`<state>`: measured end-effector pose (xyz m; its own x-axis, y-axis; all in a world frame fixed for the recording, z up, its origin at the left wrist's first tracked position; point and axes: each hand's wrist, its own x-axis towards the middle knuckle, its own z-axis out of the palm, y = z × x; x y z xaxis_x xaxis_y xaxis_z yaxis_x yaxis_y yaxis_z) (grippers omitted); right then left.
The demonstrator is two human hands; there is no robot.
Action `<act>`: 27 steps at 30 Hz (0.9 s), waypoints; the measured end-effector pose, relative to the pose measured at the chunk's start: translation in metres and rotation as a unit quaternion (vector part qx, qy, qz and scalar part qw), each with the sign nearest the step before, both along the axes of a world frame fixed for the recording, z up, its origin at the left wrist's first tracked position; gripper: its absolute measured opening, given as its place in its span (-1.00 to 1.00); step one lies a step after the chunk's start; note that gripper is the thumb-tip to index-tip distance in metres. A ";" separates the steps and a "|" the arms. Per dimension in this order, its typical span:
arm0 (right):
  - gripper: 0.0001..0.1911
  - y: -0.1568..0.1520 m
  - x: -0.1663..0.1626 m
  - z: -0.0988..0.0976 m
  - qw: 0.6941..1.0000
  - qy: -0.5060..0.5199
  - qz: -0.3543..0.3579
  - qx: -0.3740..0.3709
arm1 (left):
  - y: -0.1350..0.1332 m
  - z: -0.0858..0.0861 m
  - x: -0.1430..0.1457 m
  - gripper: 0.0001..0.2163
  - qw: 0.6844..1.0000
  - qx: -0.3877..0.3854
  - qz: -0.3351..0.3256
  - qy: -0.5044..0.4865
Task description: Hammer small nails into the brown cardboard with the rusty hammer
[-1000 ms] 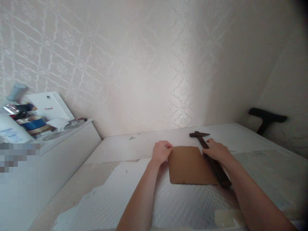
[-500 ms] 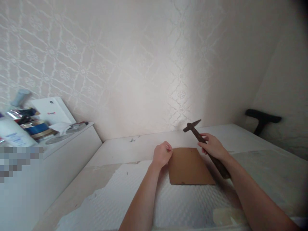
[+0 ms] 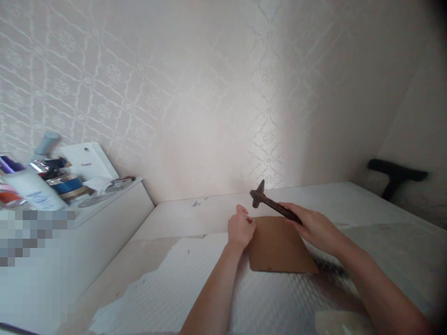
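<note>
My right hand [image 3: 316, 228] is wrapped round the wooden handle of a hammer [image 3: 259, 194]. The hammer's dark metal head is raised just above and behind the far left corner of a piece of brown cardboard [image 3: 281, 246]. At that corner my left hand [image 3: 242, 228] is closed, thumb and finger pinched together. Something tiny may be between those fingertips, too small to name. The cardboard lies on a silvery, quilted sheet [image 3: 167, 284], its surface slightly bowed. Part of its right edge is hidden by my right hand.
On the left, a white cabinet [image 3: 115, 232] holds a white box [image 3: 89, 160], a bottle [image 3: 37, 190] and blue tape [image 3: 68, 184]. Small metal bits [image 3: 196, 203] lie near the patterned wall [image 3: 209, 93]. A black T-shaped object [image 3: 396, 173] stands at right.
The hammer head has swung left and down, towards my left hand. My right hand has turned and moved along with it. The left hand stays at the cardboard's corner.
</note>
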<state>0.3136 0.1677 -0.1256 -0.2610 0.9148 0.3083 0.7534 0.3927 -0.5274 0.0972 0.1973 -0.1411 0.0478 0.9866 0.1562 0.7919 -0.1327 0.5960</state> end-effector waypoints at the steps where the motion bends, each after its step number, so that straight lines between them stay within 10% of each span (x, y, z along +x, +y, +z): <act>1: -0.49 0.000 0.001 -0.001 1.000 -0.005 0.002 -0.003 | 0.000 0.000 0.000 -0.73 1.000 -0.003 0.002 0.002; 27: -0.44 -0.006 -0.003 0.006 0.991 0.027 0.127 -0.004 | -0.005 0.004 0.006 -0.66 0.999 -0.006 0.043 0.010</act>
<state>0.3103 0.1613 -0.1198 -0.4671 0.8240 0.3208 0.6006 0.5619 -0.5688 0.1031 0.1919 -0.1374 -0.0349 0.9889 0.1442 0.8120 -0.0560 0.5810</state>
